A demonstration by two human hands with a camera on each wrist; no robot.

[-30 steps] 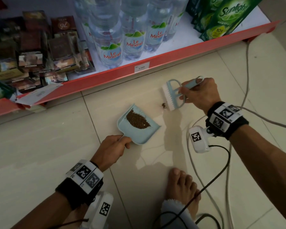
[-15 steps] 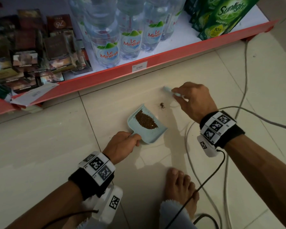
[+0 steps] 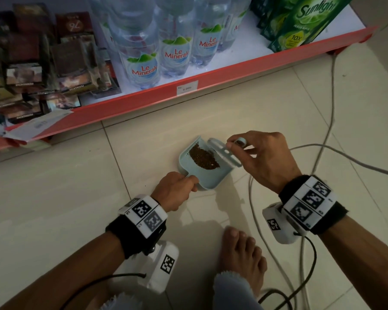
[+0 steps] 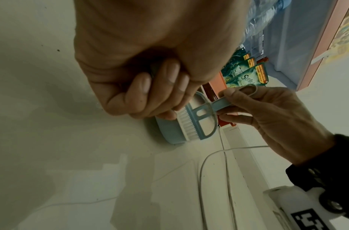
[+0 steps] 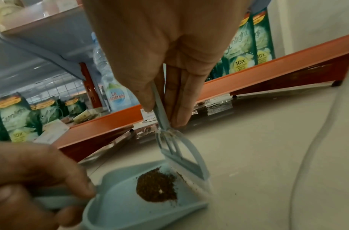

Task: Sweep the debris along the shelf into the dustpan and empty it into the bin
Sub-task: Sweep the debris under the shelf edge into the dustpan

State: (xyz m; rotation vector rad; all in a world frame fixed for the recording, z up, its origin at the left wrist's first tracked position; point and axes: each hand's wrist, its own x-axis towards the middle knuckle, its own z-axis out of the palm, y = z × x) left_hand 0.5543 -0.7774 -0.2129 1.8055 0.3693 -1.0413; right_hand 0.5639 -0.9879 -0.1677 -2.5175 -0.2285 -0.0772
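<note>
A light blue dustpan [image 3: 207, 179] lies on the floor tiles with a heap of brown debris [image 3: 203, 156] inside. My left hand [image 3: 175, 192] grips its handle from the near side. My right hand [image 3: 262, 156] pinches the handle of a small blue brush [image 3: 224, 153], whose white bristles rest at the pan's open right lip. In the right wrist view the brush [image 5: 181, 157] stands at the pan's edge [image 5: 118, 207] beside the debris [image 5: 156, 185]. The left wrist view shows the brush [image 4: 197, 123] against the pan [image 4: 167, 132], under my curled left fingers [image 4: 149, 88].
A red-edged shelf [image 3: 211, 86] runs along the far side with water bottles [image 3: 143, 61], green pouches [image 3: 300, 25] and dark boxes [image 3: 43, 70]. Cables [image 3: 323, 151] trail over the floor at right. My bare foot [image 3: 242, 258] is close behind the pan.
The right hand swept the brush leftward to the pan's lip, and the small speck of debris on the floor is gone. The left hand moved the pan right to meet it.
</note>
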